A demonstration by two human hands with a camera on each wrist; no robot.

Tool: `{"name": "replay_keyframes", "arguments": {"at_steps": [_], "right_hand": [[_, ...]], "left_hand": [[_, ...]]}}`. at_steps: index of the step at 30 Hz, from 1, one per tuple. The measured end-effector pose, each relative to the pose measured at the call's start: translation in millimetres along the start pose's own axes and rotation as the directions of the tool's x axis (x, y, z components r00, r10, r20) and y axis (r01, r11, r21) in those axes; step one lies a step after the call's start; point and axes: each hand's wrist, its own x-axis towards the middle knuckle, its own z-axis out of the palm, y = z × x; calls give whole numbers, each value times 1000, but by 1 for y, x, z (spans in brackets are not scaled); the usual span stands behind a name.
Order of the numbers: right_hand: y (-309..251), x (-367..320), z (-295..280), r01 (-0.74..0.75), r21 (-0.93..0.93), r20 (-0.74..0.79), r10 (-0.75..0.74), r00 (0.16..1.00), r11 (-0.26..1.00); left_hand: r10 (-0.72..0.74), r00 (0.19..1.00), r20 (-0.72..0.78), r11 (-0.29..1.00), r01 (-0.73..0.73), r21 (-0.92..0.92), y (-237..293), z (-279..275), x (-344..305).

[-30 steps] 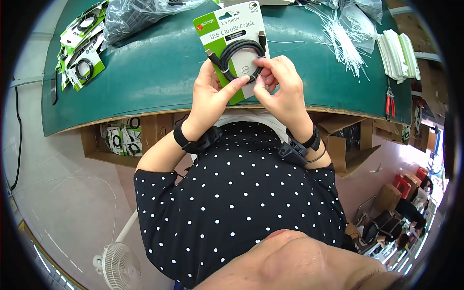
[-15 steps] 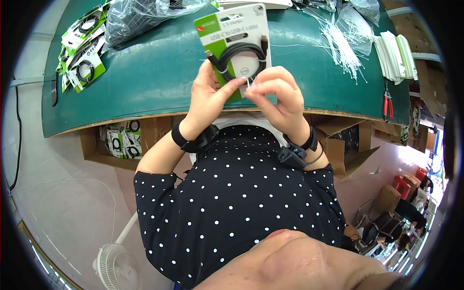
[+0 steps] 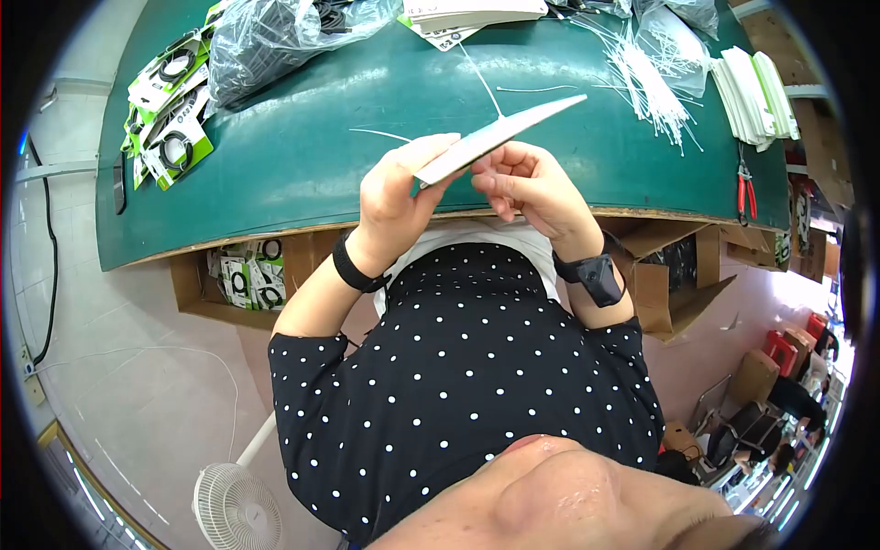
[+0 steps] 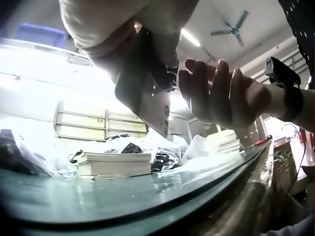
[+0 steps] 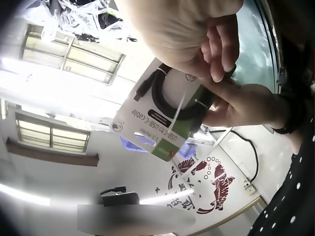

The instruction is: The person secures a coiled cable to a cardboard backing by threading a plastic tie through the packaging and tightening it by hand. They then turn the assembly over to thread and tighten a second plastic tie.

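Note:
My left hand (image 3: 403, 185) grips one end of a printed card (image 3: 513, 136), thumb and fingers on opposite faces. The card is turned nearly edge-on in the head view. On its front, in the right wrist view, lies a coiled black USB-C cable (image 5: 160, 93). A thin white cable tie (image 5: 179, 105) runs across that printed face. My right hand (image 3: 532, 188) is close under the card with fingers bent. In the left wrist view its fingertips (image 4: 189, 64) are at a small white loop of tie beside the cable, pinching it. The card partly hides this contact.
Packaged cables (image 3: 174, 137) pile at the table's left, beside a plastic bag (image 3: 270, 50) of cables. Blank-backed cards (image 3: 472, 11) are stacked at the back. Loose white cable ties (image 3: 646, 82), a card stack (image 3: 747, 96) and red-handled pliers (image 3: 746, 188) lie right.
The card has tipped from facing the head camera to nearly edge-on, its top end swinging right. My left hand has turned with it. The right hand has shifted to beneath the card.

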Motion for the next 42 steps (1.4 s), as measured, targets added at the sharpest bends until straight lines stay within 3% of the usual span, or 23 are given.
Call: {"name": "replay_keyframes", "arguments": {"at_steps": [2, 3, 6, 12, 15, 16, 18, 19, 20, 23, 28, 31, 35, 39, 42], "right_hand": [[4, 0, -7, -86, 178, 71, 74, 995, 980], [9, 1, -10, -87, 179, 72, 75, 995, 980], [24, 2, -17, -49, 405, 172, -23, 985, 913], [22, -7, -14, -42, 424, 110, -5, 994, 904], [19, -9, -12, -42, 434, 84, 6, 996, 900], [16, -6, -12, -49, 277, 107, 19, 994, 960], [11, -3, -11, -47, -57, 144, 54, 988, 997], [9, -4, -10, -50, -56, 144, 57, 988, 997], [8, -5, -9, -24, -65, 137, 33, 990, 998], [4, -7, -7, 22, -85, 126, -11, 992, 996], [-4, -10, -6, 37, -225, 73, -21, 997, 974], [-11, -12, -9, 40, -317, 70, -19, 997, 948], [-16, -11, -11, 46, -291, 52, -32, 998, 956], [-20, -8, -11, 103, -339, 35, -96, 995, 935], [-14, -7, -8, 224, -558, -9, -276, 961, 799]], "left_hand": [[98, 995, -11, 995, -98, 1, -6, 2, 1], [146, 989, -17, 989, -146, 2, -8, 2, 1], [219, 975, 35, 968, -222, 116, -9, -1, 1], [308, 940, 145, 911, -335, 241, -3, -8, 4], [197, 968, 155, 959, -223, 176, -9, -8, -5], [195, 969, 155, 959, -221, 176, -8, -7, -7], [-50, 995, 82, 998, 48, 28, -3, -3, -11], [-179, 982, 59, 982, 182, -53, -1, 0, -12], [-182, 982, 58, 981, 185, -53, 1, 1, -12], [-550, 822, 149, 714, 555, -427, 6, 3, -4], [-600, 783, 167, 585, 571, -576, 7, 6, 10], [-758, 598, 262, 362, 718, -594, 9, 2, 15], [-771, 538, 341, 230, 735, -638, 3, 3, 12], [-786, 508, 352, 200, 748, -633, 2, 4, 10], [-792, 506, 343, 188, 735, -651, 4, 6, 11]]}}
